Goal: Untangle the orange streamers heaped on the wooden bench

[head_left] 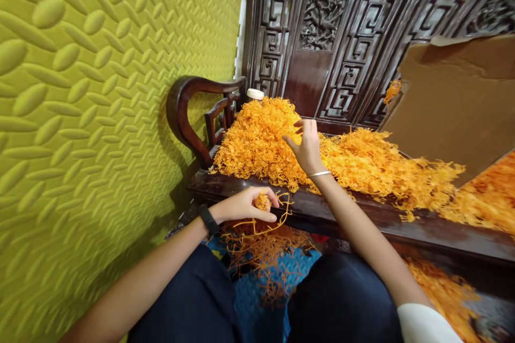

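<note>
My left hand (243, 204), with a dark band at the wrist, is closed around a small clump of orange plastic pieces (263, 202). A thin, branching orange plastic strand (288, 209) curves out around its fingers. My right hand (309, 147), with a pale bangle at the wrist, is raised just in front of a large heap of small orange plastic pieces (257, 139). Its thumb and fingers are apart, with nothing visible between them. The heap lies on a dark wooden bench (249, 186).
Loose orange branching strands (273, 273) hang below the bench edge over a blue surface (247, 305). A cardboard sheet (454, 102) leans at right. The bench's curved armrest (177, 104) stands beside a yellow textured wall (100, 118). A white lid (255, 94) shows behind the heap.
</note>
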`<state>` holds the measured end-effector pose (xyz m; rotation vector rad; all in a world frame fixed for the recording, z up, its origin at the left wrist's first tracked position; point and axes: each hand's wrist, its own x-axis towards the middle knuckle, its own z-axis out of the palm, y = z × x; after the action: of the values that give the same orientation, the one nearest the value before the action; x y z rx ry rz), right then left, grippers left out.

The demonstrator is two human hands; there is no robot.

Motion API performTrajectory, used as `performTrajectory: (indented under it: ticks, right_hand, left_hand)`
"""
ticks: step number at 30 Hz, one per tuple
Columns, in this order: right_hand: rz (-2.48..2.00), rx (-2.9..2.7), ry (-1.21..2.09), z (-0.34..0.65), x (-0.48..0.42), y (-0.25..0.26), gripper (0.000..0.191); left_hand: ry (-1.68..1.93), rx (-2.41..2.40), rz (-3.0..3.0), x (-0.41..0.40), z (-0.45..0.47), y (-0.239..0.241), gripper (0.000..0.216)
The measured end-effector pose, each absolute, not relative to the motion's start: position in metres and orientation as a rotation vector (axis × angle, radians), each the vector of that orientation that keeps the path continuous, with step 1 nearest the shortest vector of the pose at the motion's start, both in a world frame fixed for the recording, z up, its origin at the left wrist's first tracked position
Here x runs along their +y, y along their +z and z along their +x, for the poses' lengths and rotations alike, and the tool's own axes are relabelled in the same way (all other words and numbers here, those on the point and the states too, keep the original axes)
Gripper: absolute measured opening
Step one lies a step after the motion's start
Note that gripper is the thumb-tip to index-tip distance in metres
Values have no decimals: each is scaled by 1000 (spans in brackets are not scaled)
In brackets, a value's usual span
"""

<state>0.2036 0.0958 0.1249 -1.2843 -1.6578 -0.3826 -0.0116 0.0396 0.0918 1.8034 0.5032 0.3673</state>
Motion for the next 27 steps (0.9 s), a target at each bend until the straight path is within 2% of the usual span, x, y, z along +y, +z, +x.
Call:
performTrajectory:
  ticks: [5, 10, 18, 22, 27]
  right_hand:
    - [-1332, -1608, -300, 225, 118, 127, 4]
    - [-1333, -1644, -208, 232, 120, 126, 26]
    - [-971, -1729, -73, 171, 29, 145, 11]
    - [-1008, -1831, 120, 155, 0, 134, 7]
    - [-1142, -2004, 227, 152, 0, 121, 20]
  left_hand:
    - [304, 488, 1815, 38, -11, 91, 29]
    - [364, 508, 1765, 38, -11, 91, 31]
    - [491, 559, 1753, 44, -7, 84, 32]
    - [748, 635, 1660, 43, -4, 83, 39]
    - [880, 570, 1608, 38, -4, 84, 47]
